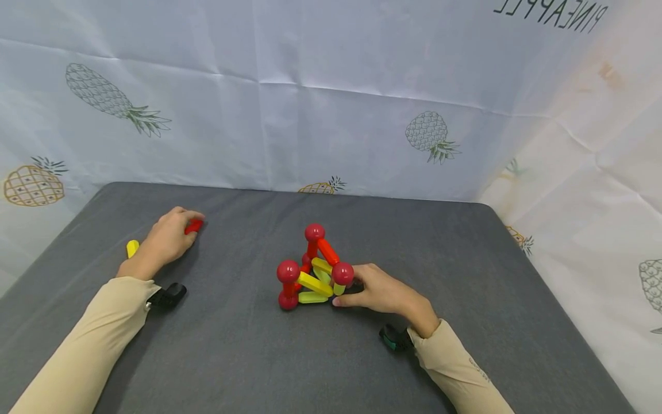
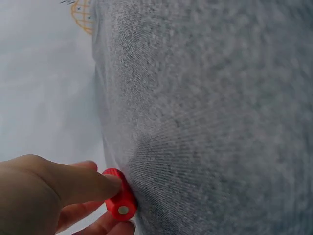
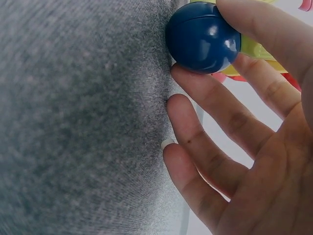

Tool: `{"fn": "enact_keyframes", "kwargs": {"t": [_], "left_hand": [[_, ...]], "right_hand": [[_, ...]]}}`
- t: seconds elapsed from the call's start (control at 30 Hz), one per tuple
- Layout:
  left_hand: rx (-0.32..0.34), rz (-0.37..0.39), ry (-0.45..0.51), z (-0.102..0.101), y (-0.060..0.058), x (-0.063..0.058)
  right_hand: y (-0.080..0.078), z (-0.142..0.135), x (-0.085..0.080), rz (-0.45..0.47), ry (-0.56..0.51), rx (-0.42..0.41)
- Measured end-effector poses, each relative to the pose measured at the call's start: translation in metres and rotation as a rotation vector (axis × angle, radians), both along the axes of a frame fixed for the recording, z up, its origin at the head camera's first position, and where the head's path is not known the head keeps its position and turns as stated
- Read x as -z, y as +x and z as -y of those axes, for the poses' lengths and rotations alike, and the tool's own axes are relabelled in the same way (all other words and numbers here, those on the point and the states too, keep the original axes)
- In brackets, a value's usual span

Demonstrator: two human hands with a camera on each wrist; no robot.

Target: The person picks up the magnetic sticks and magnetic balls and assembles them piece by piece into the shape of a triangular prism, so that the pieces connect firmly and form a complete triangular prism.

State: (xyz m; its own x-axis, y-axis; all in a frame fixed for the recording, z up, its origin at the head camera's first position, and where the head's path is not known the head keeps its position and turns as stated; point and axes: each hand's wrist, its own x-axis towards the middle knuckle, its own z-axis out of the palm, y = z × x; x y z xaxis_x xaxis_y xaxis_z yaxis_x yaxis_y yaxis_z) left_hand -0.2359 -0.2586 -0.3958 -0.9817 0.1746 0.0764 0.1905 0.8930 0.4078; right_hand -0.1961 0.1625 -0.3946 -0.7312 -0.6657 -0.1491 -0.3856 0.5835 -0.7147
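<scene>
At the left of the table my left hand (image 1: 169, 237) pinches a red magnetic rod (image 1: 194, 226) between thumb and fingers. Its silvery end shows in the left wrist view, where the rod (image 2: 121, 198) lies against the grey cloth. My right hand (image 1: 387, 292) is at the right side of a frame built of red balls (image 1: 288, 271), red rods (image 1: 328, 251) and yellow rods (image 1: 315, 284). In the right wrist view, thumb and fingers hold a blue ball (image 3: 203, 38) low on that frame; the hand hides this ball from the head view.
A yellow rod (image 1: 132, 248) lies beside the left wrist, partly hidden by it. Grey cloth covers the table (image 1: 248, 356). Behind the table hangs a pale curtain (image 1: 289, 126) with pineapple prints. Each wrist wears a black device (image 1: 168, 295).
</scene>
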Motion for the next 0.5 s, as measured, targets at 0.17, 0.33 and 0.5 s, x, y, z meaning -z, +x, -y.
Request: {"fn": "enact_keyframes", "kwargs": {"t": [0.17, 0.33, 0.5], "left_hand": [[0.016, 0.058, -0.005, -0.0020, -0.0025, -0.0021], [0.012, 0.070, 0.007, -0.0042, -0.0020, -0.0008], [0.016, 0.022, 0.023, -0.0073, 0.0001, 0.0020]], "right_hand": [[-0.0001, 0.0000, -0.0004, 0.000, 0.001, -0.002], [-0.0001, 0.0002, -0.0005, -0.006, -0.005, -0.011], [0.0003, 0.0003, -0.0006, -0.010, -0.006, -0.013]]}}
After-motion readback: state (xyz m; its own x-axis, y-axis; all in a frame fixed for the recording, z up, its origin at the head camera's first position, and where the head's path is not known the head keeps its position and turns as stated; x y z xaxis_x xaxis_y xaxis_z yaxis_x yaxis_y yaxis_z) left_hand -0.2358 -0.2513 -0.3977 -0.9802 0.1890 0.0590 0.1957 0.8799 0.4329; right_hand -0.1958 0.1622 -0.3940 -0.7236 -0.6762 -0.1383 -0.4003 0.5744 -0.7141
